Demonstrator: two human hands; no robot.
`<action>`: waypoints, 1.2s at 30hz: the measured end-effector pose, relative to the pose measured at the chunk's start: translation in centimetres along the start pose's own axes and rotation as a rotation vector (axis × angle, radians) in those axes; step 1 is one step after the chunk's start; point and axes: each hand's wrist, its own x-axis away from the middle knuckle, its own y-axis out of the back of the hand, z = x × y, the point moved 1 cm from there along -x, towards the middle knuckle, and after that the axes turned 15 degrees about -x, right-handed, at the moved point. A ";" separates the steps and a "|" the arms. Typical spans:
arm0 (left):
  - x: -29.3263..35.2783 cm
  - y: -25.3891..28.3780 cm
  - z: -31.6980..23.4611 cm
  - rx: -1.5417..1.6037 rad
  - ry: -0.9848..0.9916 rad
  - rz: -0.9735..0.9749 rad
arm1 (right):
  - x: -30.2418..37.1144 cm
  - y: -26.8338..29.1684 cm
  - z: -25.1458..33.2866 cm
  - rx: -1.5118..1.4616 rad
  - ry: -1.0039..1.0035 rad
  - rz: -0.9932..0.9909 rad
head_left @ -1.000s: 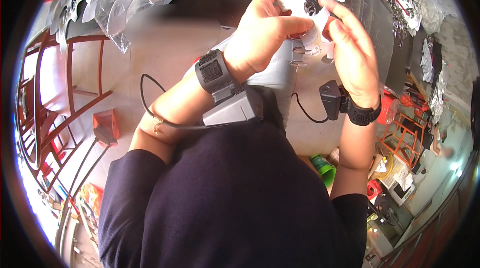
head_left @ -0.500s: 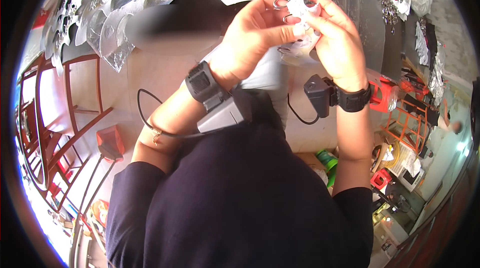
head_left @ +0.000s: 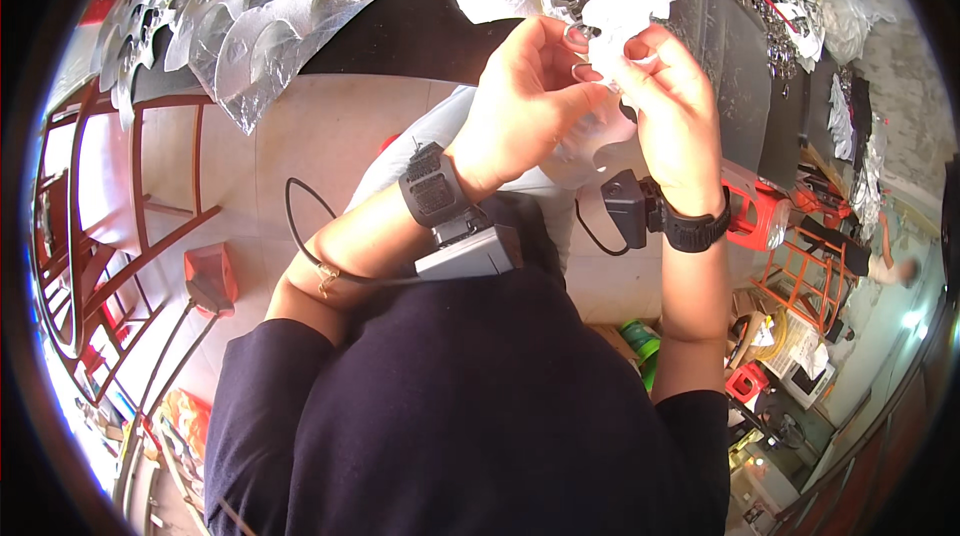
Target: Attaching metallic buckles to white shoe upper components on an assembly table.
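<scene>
Both hands have shifted slightly lower and left since the earlier frame. Left hand (head_left: 525,101) and right hand (head_left: 665,96) both pinch a white cutout (head_left: 625,11) over the black table (head_left: 420,26), probably to steady it for fingertip work. Cutout looks thin, shiny, scallop-edged, like the silver cutouts (head_left: 260,6) left of it.

Both forearms rise from the lower edge, elbows bent; the left hand (head_left: 525,101) and right hand (head_left: 672,101) meet, fingers curled and pinching.
</scene>
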 end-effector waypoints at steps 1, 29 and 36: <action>0.1 0.0 -0.1 0.000 -0.001 0.000 | -0.2 0.6 -0.3 0.001 0.001 0.001; 0.0 0.4 -0.1 -0.116 -0.019 0.164 | -0.7 1.8 0.1 -0.325 -0.131 -0.010; -1.1 1.2 0.4 0.110 0.010 0.052 | 1.9 1.9 -0.1 -0.016 -0.079 -0.095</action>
